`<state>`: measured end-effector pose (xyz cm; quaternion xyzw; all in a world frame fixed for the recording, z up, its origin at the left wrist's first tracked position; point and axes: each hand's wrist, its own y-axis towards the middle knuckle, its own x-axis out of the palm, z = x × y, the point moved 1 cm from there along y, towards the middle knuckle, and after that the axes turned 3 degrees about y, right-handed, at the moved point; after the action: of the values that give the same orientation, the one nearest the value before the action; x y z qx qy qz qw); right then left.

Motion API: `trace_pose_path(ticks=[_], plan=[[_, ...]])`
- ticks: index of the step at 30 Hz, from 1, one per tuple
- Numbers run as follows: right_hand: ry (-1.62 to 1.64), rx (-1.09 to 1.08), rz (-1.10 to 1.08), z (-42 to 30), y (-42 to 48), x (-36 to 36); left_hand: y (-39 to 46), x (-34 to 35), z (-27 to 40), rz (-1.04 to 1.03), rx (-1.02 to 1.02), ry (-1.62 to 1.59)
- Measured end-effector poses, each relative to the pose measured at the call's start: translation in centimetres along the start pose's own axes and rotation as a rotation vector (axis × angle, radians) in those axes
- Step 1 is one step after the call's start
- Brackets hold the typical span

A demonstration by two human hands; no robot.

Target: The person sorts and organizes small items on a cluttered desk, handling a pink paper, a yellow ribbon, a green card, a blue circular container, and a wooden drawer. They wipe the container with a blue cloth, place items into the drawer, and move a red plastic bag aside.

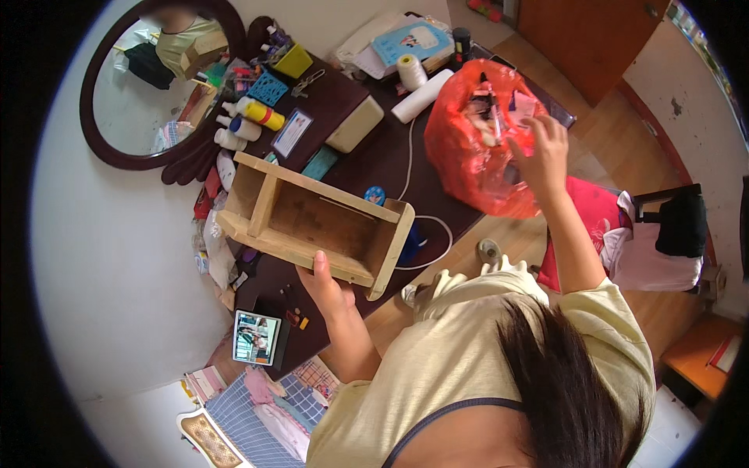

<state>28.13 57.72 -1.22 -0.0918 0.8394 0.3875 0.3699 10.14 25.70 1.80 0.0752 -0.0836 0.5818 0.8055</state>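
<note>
My left hand [330, 295] grips the near side of a wooden drawer [304, 248], thumb over the rim. A divider [264, 206] splits the drawer into a small and a large compartment, and its bottom is darkly stained. The drawer is held up, tilted, above a dark wood dressing table [404, 152]. At the rim of a red plastic bag [450, 152] is my right hand [545, 152], fingers apart, with nothing visible in it. Inside the bag, a dark-capped pen-like stick [492, 108] lies among mixed small items.
Behind the drawer stand several bottles [263, 114], a yellow-green bin [292, 60] and an oval mirror [161, 82]. A thread cone [411, 71] and white roll [421, 96] lie beside the bag. A white cable [450, 234] loops near the edge. A tablet [256, 338] stands at the near left.
</note>
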Motion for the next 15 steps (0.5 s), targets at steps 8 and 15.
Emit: trace_pose_path(ticks=[8,15], plan=[[0.175,-0.031,-0.186,4.5,6.1,3.4,-1.6,4.5,-0.7,0.044,-0.083,-0.024],[0.879,0.415,-0.468,5.2,15.1,0.4,1.0,5.4,-0.8,-0.035,-0.128,-0.036]])
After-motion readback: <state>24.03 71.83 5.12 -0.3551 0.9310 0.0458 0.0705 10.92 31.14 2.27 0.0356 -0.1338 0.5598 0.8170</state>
